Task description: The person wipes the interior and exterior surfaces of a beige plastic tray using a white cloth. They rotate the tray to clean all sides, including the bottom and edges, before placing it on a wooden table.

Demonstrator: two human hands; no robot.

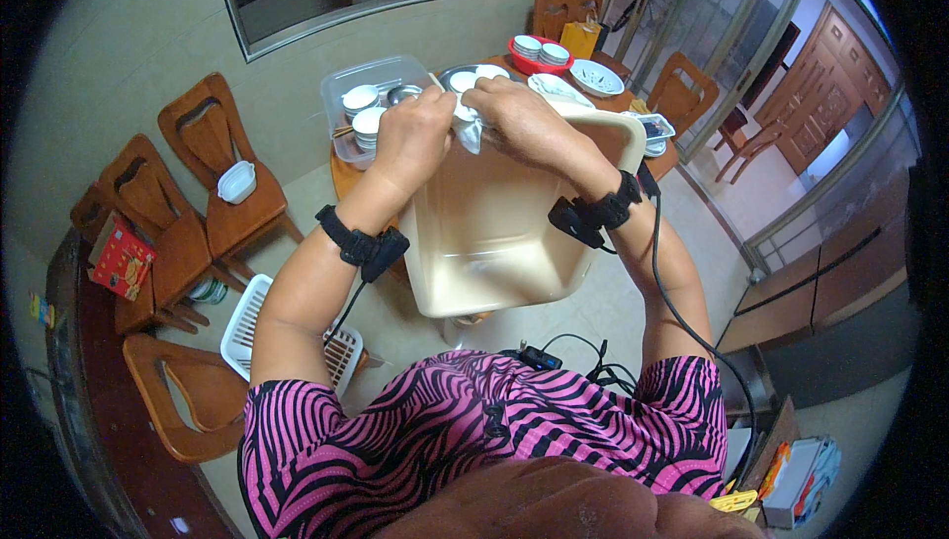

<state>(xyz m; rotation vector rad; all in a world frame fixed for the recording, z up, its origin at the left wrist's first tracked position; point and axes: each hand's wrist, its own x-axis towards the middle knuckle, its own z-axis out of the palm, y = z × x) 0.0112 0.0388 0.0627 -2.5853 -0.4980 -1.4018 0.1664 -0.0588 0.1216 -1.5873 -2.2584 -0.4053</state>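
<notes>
A small white cloth (468, 129) is bunched between my two hands, at the far rim of a large cream plastic tub (504, 220). The tub tilts toward me with its inside in view. My left hand (419, 127) has its fingers curled in on the cloth's left side. My right hand (517, 112) grips it from the right, fingers bent over the tub's rim. What carries the tub's weight is hidden. Just left of my left hand, a clear plastic bin (337, 90) holds stacked white bowls (368, 123) and a metal bowl (402, 94).
The wooden table (345, 179) also bears a red basin (567, 68) of bowls, a patterned white dish (597, 78) and an oval plate (556, 86). Wooden chairs (245, 205) line the left, one with a white dish (237, 182). A white plastic basket (248, 320) and black cables (612, 372) lie low near me.
</notes>
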